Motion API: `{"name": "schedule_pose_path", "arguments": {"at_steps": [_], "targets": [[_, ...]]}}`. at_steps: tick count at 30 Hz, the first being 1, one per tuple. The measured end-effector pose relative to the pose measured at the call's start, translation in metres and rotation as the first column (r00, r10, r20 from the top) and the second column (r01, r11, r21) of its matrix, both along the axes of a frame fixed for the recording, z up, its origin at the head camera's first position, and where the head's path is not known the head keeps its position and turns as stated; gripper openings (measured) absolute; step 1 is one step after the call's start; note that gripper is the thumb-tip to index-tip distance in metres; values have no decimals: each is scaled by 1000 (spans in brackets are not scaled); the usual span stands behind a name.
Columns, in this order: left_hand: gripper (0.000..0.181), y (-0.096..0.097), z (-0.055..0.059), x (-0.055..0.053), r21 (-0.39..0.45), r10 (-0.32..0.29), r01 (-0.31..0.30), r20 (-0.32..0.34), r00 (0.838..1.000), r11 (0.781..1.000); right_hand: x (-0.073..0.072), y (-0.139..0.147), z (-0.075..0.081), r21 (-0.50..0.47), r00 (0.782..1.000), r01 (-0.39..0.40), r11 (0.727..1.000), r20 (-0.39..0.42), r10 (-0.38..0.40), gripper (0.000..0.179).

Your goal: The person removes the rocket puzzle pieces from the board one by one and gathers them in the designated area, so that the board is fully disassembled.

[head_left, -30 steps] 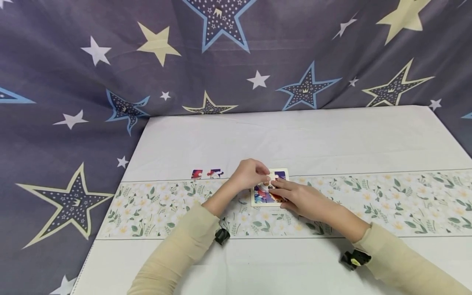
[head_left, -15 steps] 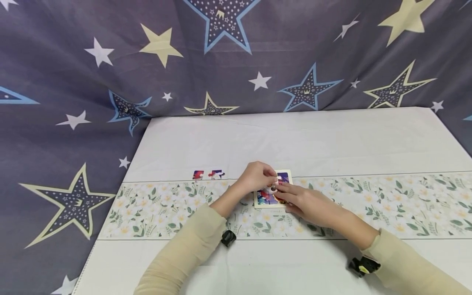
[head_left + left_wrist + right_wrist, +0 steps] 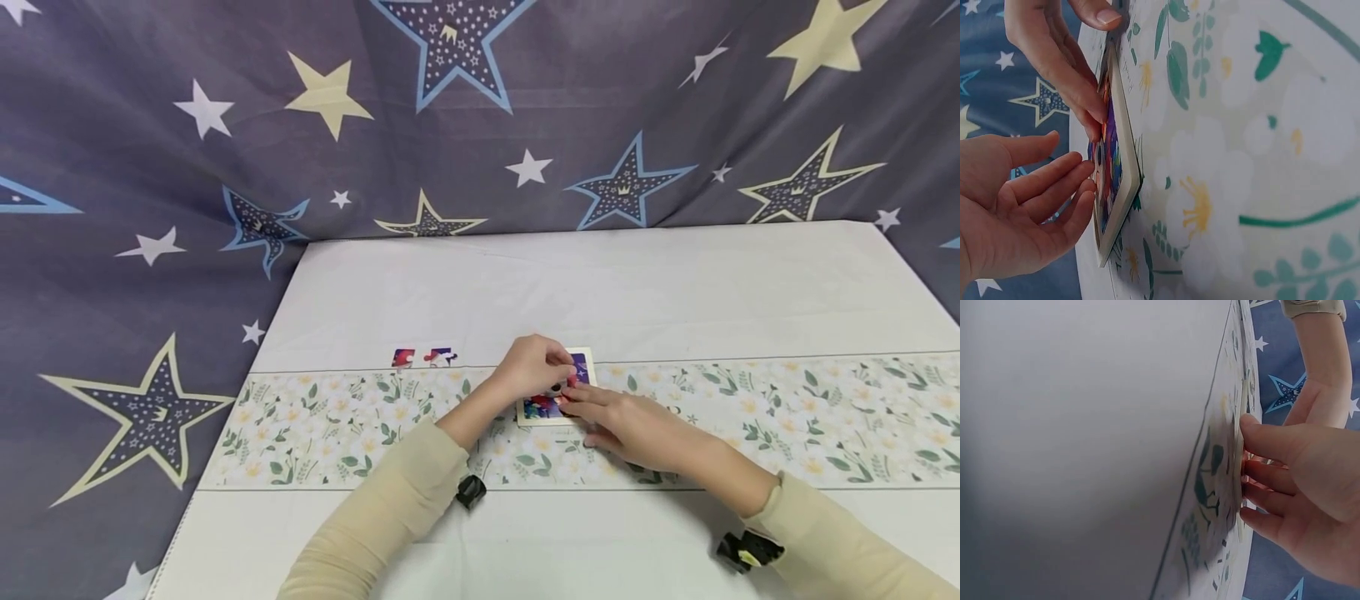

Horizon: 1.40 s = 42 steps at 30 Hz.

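A small jigsaw puzzle with a cream border lies on the floral strip in the head view, its colourful picture partly covered by both hands. The left hand is over its left and upper part. In the left wrist view, the left hand's loosely bent fingers touch the picture, with the thumb apart from them. My right hand comes from the right, its nearly straight fingertips on the puzzle's surface. The right wrist view shows the right hand at the puzzle's edge, thumb spread. Whether a loose piece lies under the fingers is hidden.
Two loose puzzle pieces, a red-and-purple one and a purple-and-white one, lie left of the puzzle. The white table bears a floral strip. A dark star-patterned cloth hangs behind and at the sides.
The left hand has moved slightly right over the puzzle, and a red patch now shows by its fingertips. The right fingers have shifted slightly on the picture. The two loose pieces stay.
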<state>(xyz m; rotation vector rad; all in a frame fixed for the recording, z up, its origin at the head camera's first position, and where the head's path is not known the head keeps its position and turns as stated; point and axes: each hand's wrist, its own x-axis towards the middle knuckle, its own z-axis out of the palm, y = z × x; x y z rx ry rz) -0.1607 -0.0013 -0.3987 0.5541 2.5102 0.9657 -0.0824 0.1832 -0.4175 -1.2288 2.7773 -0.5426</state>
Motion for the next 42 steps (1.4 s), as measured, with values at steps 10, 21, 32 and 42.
{"name": "schedule_pose_path", "arguments": {"at_steps": [10,21,32,42], "targets": [[46,0,-5,2,65,94,-103,131,987,993,1,0,-1,-1,999,5,1000,47,-5,48],[40,2,-7,3,67,114,-124,131,985,990,2,1,-1,0,998,18,1000,68,-18,48],[25,4,-7,0,136,200,-214,111,973,967,0,0,0,-7,999,9,1000,41,-9,47],[13,7,-5,0,143,267,-279,97,959,950,0,-1,1,-3,999,11,1000,43,-11,47]]}}
